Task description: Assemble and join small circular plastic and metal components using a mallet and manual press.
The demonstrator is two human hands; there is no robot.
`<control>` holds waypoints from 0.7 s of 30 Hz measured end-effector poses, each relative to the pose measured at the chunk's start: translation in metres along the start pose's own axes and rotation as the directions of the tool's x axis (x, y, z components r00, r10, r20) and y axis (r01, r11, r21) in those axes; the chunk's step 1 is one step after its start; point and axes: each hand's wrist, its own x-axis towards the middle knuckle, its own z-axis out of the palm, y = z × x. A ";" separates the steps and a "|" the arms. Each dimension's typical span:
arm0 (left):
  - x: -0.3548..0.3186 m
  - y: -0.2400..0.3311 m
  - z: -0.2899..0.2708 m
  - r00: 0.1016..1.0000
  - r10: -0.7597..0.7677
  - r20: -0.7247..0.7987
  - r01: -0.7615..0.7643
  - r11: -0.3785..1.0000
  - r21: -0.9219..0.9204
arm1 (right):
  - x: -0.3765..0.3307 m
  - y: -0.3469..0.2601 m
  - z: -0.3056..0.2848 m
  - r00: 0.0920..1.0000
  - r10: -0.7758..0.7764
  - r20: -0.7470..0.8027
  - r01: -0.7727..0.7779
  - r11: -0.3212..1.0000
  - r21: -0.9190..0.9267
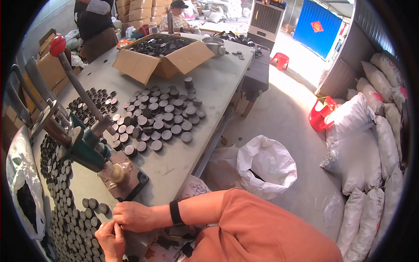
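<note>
My right hand (131,216), a black band on its wrist, and my left hand (111,238) meet at the near edge of the grey table (218,83). The fingers of both are pinched together on a small dark part that is mostly hidden. Rows of round black caps (65,218) lie right beside my hands. Just beyond them stands a green hand press (85,146), with a long lever ending in a red knob (57,46). A larger patch of black caps (161,113) covers the middle of the table.
An open cardboard box (163,65) full of black caps and a metal bowl (214,43) sit at the far end. Two people (94,22) are behind it. On the floor are an open white sack (266,163), a red basket (321,113), a red stool (281,60) and stacked white sacks (371,144).
</note>
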 end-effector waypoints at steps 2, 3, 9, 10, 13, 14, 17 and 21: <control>0.002 0.007 -0.002 0.999 0.031 0.029 -0.033 0.998 0.059 | 0.006 -0.003 -0.002 1.000 -0.001 0.005 0.001 1.000 0.029; 0.002 0.006 -0.004 0.999 0.023 0.025 -0.025 0.998 0.065 | 0.008 -0.005 -0.004 1.000 -0.005 0.010 0.005 0.998 0.056; 0.001 0.007 -0.003 0.995 0.092 0.041 -0.097 0.986 0.137 | 0.016 -0.006 -0.016 0.989 -0.094 0.116 0.096 0.995 -0.013; 0.002 0.008 -0.003 0.995 0.080 0.063 -0.088 0.987 0.135 | 0.016 -0.007 -0.020 0.983 -0.108 0.146 0.114 0.993 -0.028; -0.002 0.003 -0.006 0.995 0.079 0.064 -0.087 0.986 0.142 | 0.016 -0.011 -0.021 0.976 -0.106 0.192 0.108 0.994 0.002; -0.005 0.003 -0.007 0.994 0.080 0.068 -0.089 0.987 0.133 | 0.015 -0.012 -0.019 0.975 -0.109 0.193 0.108 0.994 0.017; -0.004 0.006 -0.012 0.996 0.063 0.063 -0.071 0.989 0.131 | 0.017 -0.010 -0.020 0.966 -0.147 0.214 0.144 0.989 0.028; -0.002 0.004 -0.012 0.995 0.071 0.065 -0.077 0.992 0.096 | 0.017 -0.011 -0.019 0.973 -0.110 0.201 0.108 0.994 0.023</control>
